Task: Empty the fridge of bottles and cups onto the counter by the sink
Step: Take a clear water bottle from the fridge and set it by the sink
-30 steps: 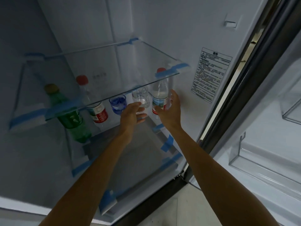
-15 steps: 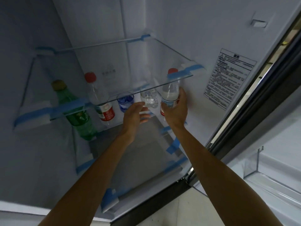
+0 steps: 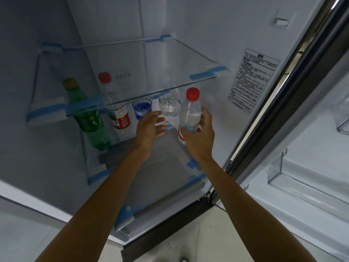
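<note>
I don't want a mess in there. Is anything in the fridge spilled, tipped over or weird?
Nothing is spilled or tipped over: the green bottle, the red-label bottle, the blue cup and the clear cup all stand up. Only oddity: blue tape strips stuck on the edges of the glass shelf.

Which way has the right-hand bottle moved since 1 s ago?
Yes: the water bottle in the right hand came outward; its cap sat under the front edge of the glass shelf, now clear of it.

Lower shelf [image 3: 160,178]: green bottle [image 3: 88,120], red-labelled bottle [image 3: 119,116], blue cup [image 3: 142,110], clear cup [image 3: 168,106]
</note>
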